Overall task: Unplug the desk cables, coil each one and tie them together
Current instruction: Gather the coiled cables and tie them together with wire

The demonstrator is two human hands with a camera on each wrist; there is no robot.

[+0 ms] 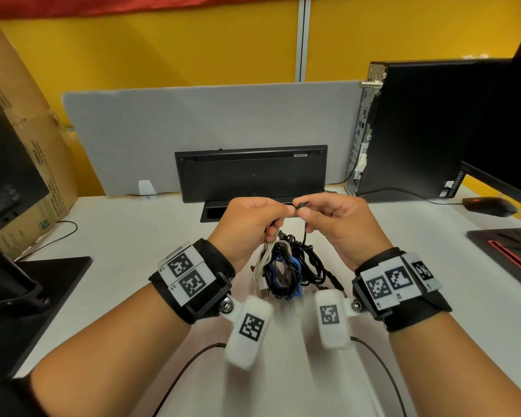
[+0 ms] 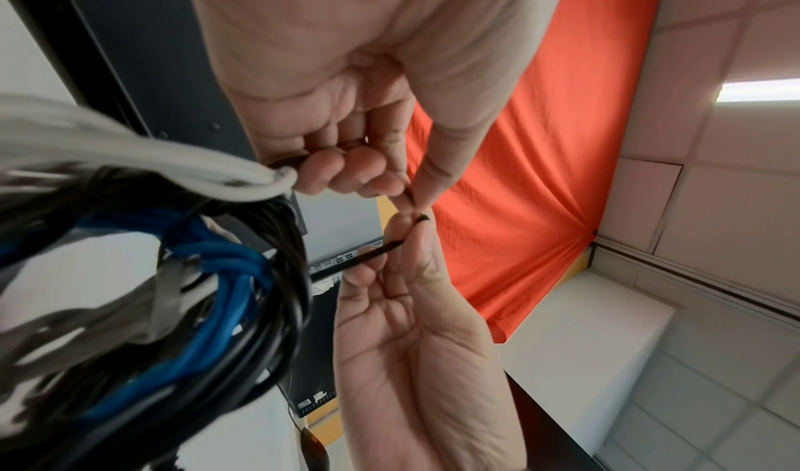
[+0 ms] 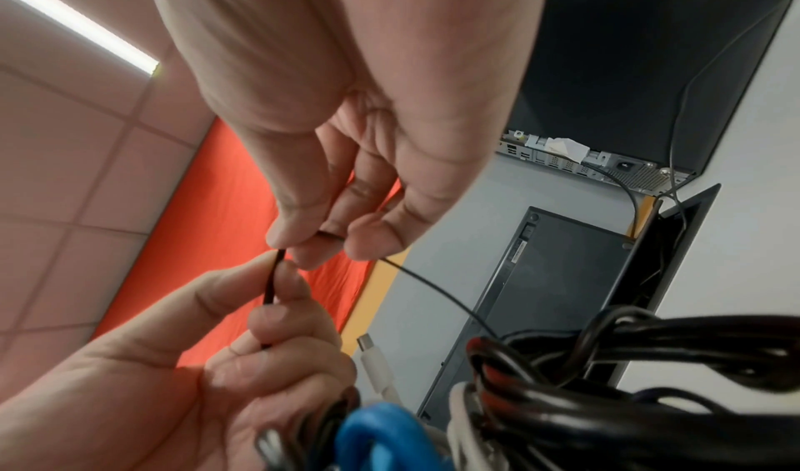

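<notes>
A bundle of coiled cables [image 1: 286, 266], white, blue and black, hangs above the white desk [image 1: 133, 236]. My left hand [image 1: 253, 218] grips the top of the bundle and pinches one end of a thin black tie [image 1: 295, 207]. My right hand [image 1: 328, 215] pinches the tie's other end close beside it. In the left wrist view the bundle [image 2: 216, 273] hangs left of my left hand [image 2: 402, 191] and right hand [image 2: 398, 239], with the tie [image 2: 363, 259] between them. The right wrist view shows the tie [image 3: 270, 283] running from my right hand [image 3: 311, 239] to my left hand [image 3: 277, 307], above the bundle [image 3: 606, 375].
A black keyboard [image 1: 250, 173] stands on edge against the grey partition [image 1: 193, 124], behind a cable slot [image 1: 214, 210] in the desk. A PC tower [image 1: 418, 124] and mouse [image 1: 491, 206] are to the right. A cardboard box [image 1: 27, 145] and monitor stand [image 1: 27, 296] are on the left.
</notes>
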